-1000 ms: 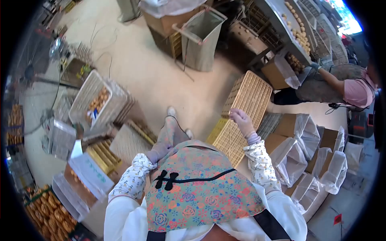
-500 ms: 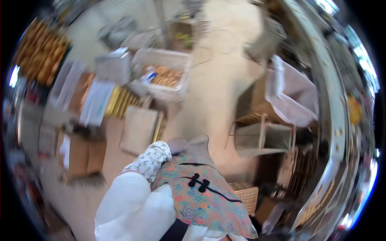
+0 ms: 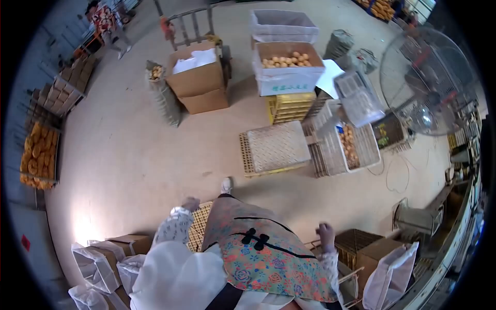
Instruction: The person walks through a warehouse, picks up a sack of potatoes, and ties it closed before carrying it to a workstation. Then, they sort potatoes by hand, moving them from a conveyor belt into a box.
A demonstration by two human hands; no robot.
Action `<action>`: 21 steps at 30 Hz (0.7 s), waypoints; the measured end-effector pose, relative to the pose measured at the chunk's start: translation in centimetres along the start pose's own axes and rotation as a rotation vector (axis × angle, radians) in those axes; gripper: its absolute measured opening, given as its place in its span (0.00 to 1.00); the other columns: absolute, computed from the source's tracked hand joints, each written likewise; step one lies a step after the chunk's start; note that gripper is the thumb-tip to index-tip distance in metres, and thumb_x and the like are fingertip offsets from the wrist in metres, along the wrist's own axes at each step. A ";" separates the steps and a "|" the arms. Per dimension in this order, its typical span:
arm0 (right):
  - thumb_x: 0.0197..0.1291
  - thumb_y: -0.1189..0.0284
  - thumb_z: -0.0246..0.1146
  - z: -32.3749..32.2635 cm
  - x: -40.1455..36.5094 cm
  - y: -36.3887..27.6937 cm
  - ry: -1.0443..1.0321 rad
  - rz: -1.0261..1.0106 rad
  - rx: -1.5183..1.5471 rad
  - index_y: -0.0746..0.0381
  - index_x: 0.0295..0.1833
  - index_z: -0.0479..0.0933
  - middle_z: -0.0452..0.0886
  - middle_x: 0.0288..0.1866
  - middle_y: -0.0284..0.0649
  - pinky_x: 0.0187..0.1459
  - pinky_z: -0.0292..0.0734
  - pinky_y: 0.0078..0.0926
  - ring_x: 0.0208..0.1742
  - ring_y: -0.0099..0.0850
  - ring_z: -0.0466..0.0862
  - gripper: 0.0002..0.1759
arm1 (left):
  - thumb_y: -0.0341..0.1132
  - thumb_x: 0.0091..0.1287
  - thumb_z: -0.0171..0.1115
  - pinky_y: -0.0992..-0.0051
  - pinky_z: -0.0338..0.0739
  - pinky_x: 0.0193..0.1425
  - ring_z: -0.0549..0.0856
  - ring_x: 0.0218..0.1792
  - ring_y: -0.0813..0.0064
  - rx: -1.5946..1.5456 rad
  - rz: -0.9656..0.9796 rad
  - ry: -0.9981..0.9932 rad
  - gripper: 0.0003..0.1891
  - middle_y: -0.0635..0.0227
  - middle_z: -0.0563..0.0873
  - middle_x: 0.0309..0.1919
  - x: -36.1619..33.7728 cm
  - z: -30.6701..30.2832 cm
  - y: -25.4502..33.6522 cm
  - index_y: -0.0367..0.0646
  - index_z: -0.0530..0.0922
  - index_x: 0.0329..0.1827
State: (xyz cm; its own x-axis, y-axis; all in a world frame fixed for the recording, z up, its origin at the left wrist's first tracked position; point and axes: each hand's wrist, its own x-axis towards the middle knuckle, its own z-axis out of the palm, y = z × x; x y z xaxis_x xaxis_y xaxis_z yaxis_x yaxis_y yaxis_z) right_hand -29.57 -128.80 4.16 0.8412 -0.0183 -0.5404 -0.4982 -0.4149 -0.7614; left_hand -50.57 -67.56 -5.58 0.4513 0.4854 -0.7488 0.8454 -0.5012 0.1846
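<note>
My left hand (image 3: 191,203), at the end of a flower-printed sleeve, hangs beside a yellow slatted crate (image 3: 198,230) on the floor and overlaps its far edge in this view. Its fingers are small and blurred, and nothing shows in them. On the other side of my floral apron (image 3: 274,248), my right hand (image 3: 325,236) is raised with loosely curled fingers, no object visible in it. A dark slatted crate (image 3: 356,243) stands just right of that hand. One white shoe (image 3: 227,185) shows ahead of the apron.
Ahead stand stacked crates with a pale textured lid (image 3: 279,146), a box of round tan produce (image 3: 288,78) and a white crate (image 3: 373,150). A large fan (image 3: 429,82) is at right. Left of these are a cardboard box (image 3: 198,80) and a sack (image 3: 164,101). A person (image 3: 107,26) walks far left.
My view has swung left, so the crates now appear further right and the left wall shows. My left hand has moved from the apron's front to its left side; my right hand has come into view.
</note>
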 end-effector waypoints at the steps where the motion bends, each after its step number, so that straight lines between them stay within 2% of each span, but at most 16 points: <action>1: 0.62 0.64 0.57 3.2 2.6 -4.6 -0.086 -0.117 -0.226 0.68 0.40 0.81 0.82 0.25 0.45 0.35 0.78 0.32 0.27 0.31 0.83 0.16 | 0.51 0.65 0.52 0.61 0.81 0.45 0.89 0.38 0.62 0.153 0.179 -0.032 0.21 0.56 0.89 0.34 3.9 2.6 -6.2 0.43 0.87 0.36; 2: 0.62 0.63 0.57 7.3 3.4 -11.0 -0.151 -0.184 -0.309 0.66 0.41 0.82 0.83 0.28 0.47 0.37 0.79 0.34 0.29 0.33 0.84 0.17 | 0.51 0.66 0.51 0.60 0.81 0.47 0.89 0.39 0.61 0.476 0.278 -0.088 0.21 0.56 0.89 0.36 2.9 1.5 -7.3 0.45 0.87 0.36; 3: 0.65 0.66 0.56 11.3 5.8 -14.5 -0.231 -0.322 -0.449 0.67 0.36 0.81 0.83 0.25 0.41 0.33 0.79 0.28 0.29 0.28 0.85 0.15 | 0.51 0.68 0.51 0.58 0.82 0.47 0.89 0.39 0.61 -0.156 -0.166 -0.088 0.20 0.57 0.89 0.35 3.9 2.7 -9.7 0.46 0.87 0.40; 4: 0.64 0.67 0.56 15.8 7.6 -17.7 -0.270 -0.451 -0.488 0.66 0.36 0.81 0.83 0.26 0.42 0.37 0.80 0.33 0.31 0.32 0.84 0.14 | 0.49 0.68 0.53 0.60 0.82 0.44 0.89 0.37 0.64 -0.292 -0.171 -0.048 0.19 0.58 0.89 0.34 4.4 4.1 -13.7 0.45 0.86 0.41; 5: 0.64 0.65 0.58 20.7 7.3 -22.9 -0.363 -0.578 -0.625 0.65 0.37 0.81 0.82 0.27 0.42 0.37 0.78 0.36 0.32 0.35 0.83 0.14 | 0.48 0.68 0.54 0.62 0.83 0.42 0.89 0.35 0.66 -0.434 -0.169 -0.010 0.18 0.59 0.89 0.34 6.1 2.2 -15.3 0.43 0.85 0.42; 7: 0.63 0.61 0.61 30.5 6.6 -33.1 -0.521 -0.874 -0.850 0.61 0.40 0.81 0.79 0.31 0.42 0.38 0.73 0.41 0.36 0.40 0.80 0.14 | 0.44 0.69 0.55 0.67 0.83 0.34 0.88 0.32 0.69 -0.455 -0.020 -0.270 0.16 0.57 0.89 0.34 5.9 -1.3 -19.4 0.39 0.83 0.43; 8: 0.62 0.60 0.61 34.9 5.5 -37.3 -0.624 -1.012 -0.918 0.62 0.40 0.81 0.80 0.31 0.43 0.39 0.73 0.41 0.36 0.40 0.81 0.15 | 0.41 0.68 0.57 0.68 0.83 0.33 0.88 0.31 0.68 -0.614 -0.249 -0.233 0.14 0.57 0.89 0.33 4.5 -3.9 -19.0 0.38 0.81 0.43; 9: 0.62 0.60 0.61 38.4 4.0 -40.9 -0.725 -1.111 -0.943 0.62 0.40 0.81 0.80 0.31 0.43 0.39 0.74 0.41 0.36 0.41 0.81 0.15 | 0.39 0.67 0.58 0.70 0.83 0.31 0.88 0.30 0.68 -0.783 -0.474 -0.149 0.12 0.56 0.88 0.32 1.2 -8.3 -16.2 0.38 0.80 0.44; 10: 0.62 0.60 0.61 41.3 2.2 -44.5 -0.823 -1.187 -0.953 0.62 0.40 0.81 0.80 0.31 0.44 0.39 0.74 0.41 0.37 0.41 0.81 0.15 | 0.38 0.66 0.60 0.68 0.83 0.31 0.88 0.30 0.63 -0.656 -0.443 -0.182 0.11 0.55 0.87 0.31 2.1 -10.4 -17.7 0.39 0.79 0.44; 11: 0.62 0.60 0.61 43.2 0.4 -47.4 -0.905 -1.257 -0.963 0.62 0.40 0.81 0.80 0.31 0.44 0.40 0.74 0.42 0.37 0.42 0.81 0.15 | 0.38 0.66 0.60 0.68 0.83 0.31 0.88 0.31 0.63 -0.556 -0.336 -0.165 0.12 0.55 0.87 0.31 3.4 -13.2 -17.4 0.39 0.79 0.44; 12: 0.61 0.59 0.61 44.3 -1.2 -50.2 -0.984 -1.305 -0.965 0.62 0.40 0.81 0.80 0.32 0.44 0.40 0.74 0.42 0.37 0.42 0.81 0.16 | 0.38 0.66 0.60 0.68 0.83 0.32 0.88 0.31 0.63 -0.432 -0.137 -0.120 0.12 0.55 0.87 0.31 4.8 -17.7 -13.8 0.39 0.79 0.44; 13: 0.61 0.59 0.61 44.9 -2.7 -52.6 -1.059 -1.349 -0.974 0.62 0.40 0.81 0.81 0.32 0.45 0.40 0.74 0.42 0.37 0.43 0.81 0.16 | 0.38 0.66 0.60 0.68 0.83 0.33 0.88 0.32 0.63 -0.332 0.052 -0.066 0.12 0.55 0.87 0.31 4.9 -22.8 -8.8 0.39 0.79 0.44; 15: 0.61 0.59 0.62 45.8 -4.5 -56.5 -1.192 -1.363 -0.991 0.62 0.41 0.81 0.81 0.32 0.46 0.41 0.75 0.43 0.38 0.44 0.81 0.17 | 0.38 0.66 0.60 0.68 0.82 0.35 0.88 0.33 0.63 -0.250 0.424 0.006 0.12 0.56 0.87 0.32 1.3 -34.8 5.0 0.39 0.79 0.44; 17: 0.60 0.58 0.62 46.7 -5.4 -60.2 -1.287 -1.368 -1.036 0.62 0.41 0.82 0.81 0.32 0.46 0.41 0.75 0.43 0.38 0.45 0.82 0.17 | 0.39 0.67 0.59 0.68 0.82 0.36 0.88 0.34 0.64 -0.244 0.779 0.072 0.12 0.56 0.87 0.32 -2.9 -44.3 14.0 0.39 0.80 0.44; 19: 0.60 0.58 0.62 47.8 -5.1 -63.3 -1.350 -1.362 -1.092 0.62 0.41 0.82 0.82 0.33 0.47 0.42 0.75 0.44 0.38 0.46 0.82 0.18 | 0.39 0.67 0.59 0.69 0.82 0.38 0.88 0.36 0.64 -0.252 1.041 0.098 0.12 0.56 0.87 0.32 -5.5 -49.9 17.9 0.39 0.80 0.44; 21: 0.59 0.57 0.62 49.3 -4.1 -66.1 -1.386 -1.361 -1.131 0.63 0.41 0.82 0.82 0.33 0.48 0.43 0.76 0.44 0.39 0.47 0.82 0.18 | 0.39 0.67 0.59 0.69 0.81 0.39 0.88 0.37 0.64 -0.262 1.155 0.106 0.12 0.56 0.86 0.33 -5.4 -52.9 18.9 0.39 0.80 0.45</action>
State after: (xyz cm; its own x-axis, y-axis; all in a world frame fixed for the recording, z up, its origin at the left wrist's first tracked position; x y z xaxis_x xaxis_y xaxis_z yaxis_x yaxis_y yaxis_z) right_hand -10.45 -56.42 39.05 -0.4018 0.8785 -0.2583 0.7803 0.1808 -0.5987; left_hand -21.91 -41.84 35.65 0.9955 -0.0947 0.0010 -0.0508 -0.5249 0.8497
